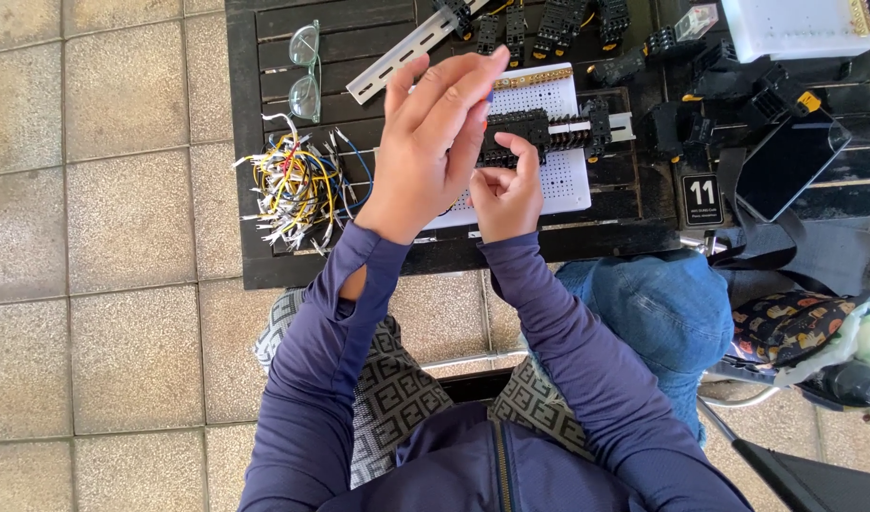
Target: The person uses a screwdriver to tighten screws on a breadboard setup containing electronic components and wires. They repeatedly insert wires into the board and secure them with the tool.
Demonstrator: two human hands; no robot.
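My left hand (435,133) is raised above the black slatted table (264,142), fingers straight and close together, with something small and blue just visible at the fingertips. My right hand (506,190) is curled lower down, its fingertips on a row of black relay sockets (539,133) clipped to a metal rail on a white perforated panel (563,180). A tangle of yellow, white and blue wires (297,190) lies to the left of my left hand.
Clear safety glasses (305,71) and a loose metal rail (406,57) lie at the back left. More black sockets (567,24), a white box (795,28), a dark phone (786,166) and a small numbered card (702,199) sit to the right. Tiled floor surrounds the table.
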